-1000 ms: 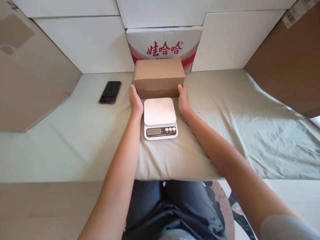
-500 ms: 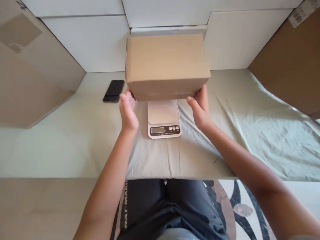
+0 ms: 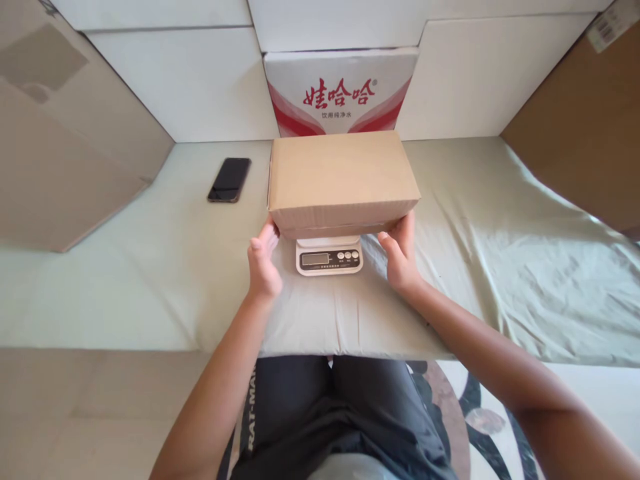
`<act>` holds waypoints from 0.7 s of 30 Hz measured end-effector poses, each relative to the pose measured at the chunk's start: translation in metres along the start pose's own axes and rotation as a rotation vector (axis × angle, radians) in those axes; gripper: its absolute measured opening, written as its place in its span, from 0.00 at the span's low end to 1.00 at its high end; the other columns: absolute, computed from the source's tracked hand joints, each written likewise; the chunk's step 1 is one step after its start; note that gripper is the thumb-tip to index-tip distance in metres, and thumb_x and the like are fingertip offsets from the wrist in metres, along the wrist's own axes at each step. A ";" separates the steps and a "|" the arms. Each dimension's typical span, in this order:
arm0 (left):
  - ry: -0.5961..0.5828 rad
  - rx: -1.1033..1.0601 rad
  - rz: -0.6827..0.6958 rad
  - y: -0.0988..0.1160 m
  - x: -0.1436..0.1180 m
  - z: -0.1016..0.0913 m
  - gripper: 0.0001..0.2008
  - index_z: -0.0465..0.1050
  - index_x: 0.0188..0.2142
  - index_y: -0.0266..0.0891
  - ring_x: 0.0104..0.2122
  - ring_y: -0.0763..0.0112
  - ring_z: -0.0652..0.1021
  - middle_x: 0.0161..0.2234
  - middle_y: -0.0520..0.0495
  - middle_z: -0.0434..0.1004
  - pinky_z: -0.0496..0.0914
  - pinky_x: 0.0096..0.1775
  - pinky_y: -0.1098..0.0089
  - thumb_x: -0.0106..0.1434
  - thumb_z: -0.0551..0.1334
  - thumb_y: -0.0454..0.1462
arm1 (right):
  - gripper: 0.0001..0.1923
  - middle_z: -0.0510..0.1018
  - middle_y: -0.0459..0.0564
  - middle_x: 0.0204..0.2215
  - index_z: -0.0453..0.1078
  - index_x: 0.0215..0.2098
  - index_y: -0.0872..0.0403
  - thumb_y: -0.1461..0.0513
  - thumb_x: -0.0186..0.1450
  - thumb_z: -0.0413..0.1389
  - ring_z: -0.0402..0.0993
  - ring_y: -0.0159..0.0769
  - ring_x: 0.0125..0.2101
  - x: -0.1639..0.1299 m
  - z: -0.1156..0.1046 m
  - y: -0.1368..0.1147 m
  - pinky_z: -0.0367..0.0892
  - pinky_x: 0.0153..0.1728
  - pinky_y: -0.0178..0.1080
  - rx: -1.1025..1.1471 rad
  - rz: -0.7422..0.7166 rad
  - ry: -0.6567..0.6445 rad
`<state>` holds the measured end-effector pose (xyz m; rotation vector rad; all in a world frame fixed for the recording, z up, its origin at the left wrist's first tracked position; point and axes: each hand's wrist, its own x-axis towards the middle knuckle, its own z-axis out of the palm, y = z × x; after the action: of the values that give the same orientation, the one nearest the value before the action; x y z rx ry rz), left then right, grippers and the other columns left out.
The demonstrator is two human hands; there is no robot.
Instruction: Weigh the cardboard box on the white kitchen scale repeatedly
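Observation:
A closed brown cardboard box (image 3: 343,175) is over the white kitchen scale (image 3: 330,259) and hides most of its platform; I cannot tell whether the two touch. My left hand (image 3: 265,263) grips the box at its near left corner, thumb up and fingertips partly hidden behind the corner. At the near right corner, my right hand (image 3: 401,252) holds the box with its fingers against the side and underneath. The scale's display and round buttons show in front of the box.
A black phone (image 3: 229,180) lies on the pale green cloth (image 3: 200,280) to the left. Large brown cartons stand at left (image 3: 75,153) and right (image 3: 580,127). Behind are white boxes (image 3: 175,87) and a white-and-red carton (image 3: 345,93) with Chinese lettering.
Both hands have brought the cardboard box down and nearer to me, over the scale. The red lettering on the carton behind has come into view.

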<state>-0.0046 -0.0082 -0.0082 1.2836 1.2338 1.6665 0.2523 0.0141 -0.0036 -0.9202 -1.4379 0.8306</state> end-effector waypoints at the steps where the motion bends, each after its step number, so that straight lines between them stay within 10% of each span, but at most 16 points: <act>1: 0.005 0.003 -0.007 0.000 0.000 0.000 0.49 0.79 0.62 0.43 0.71 0.45 0.72 0.66 0.34 0.77 0.66 0.70 0.48 0.66 0.44 0.73 | 0.36 0.66 0.52 0.71 0.55 0.72 0.40 0.46 0.69 0.56 0.65 0.54 0.69 -0.001 0.000 0.000 0.61 0.74 0.61 0.003 0.005 0.001; 21: 0.113 0.047 -0.089 0.009 0.003 0.007 0.54 0.79 0.62 0.42 0.71 0.44 0.72 0.67 0.32 0.75 0.64 0.71 0.49 0.62 0.42 0.76 | 0.37 0.61 0.56 0.75 0.46 0.75 0.44 0.46 0.72 0.49 0.62 0.49 0.73 0.000 0.002 0.004 0.64 0.74 0.59 -0.110 0.006 -0.049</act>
<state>0.0016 -0.0061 0.0013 1.1583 1.3844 1.6738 0.2501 0.0155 -0.0074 -0.9930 -1.5362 0.7891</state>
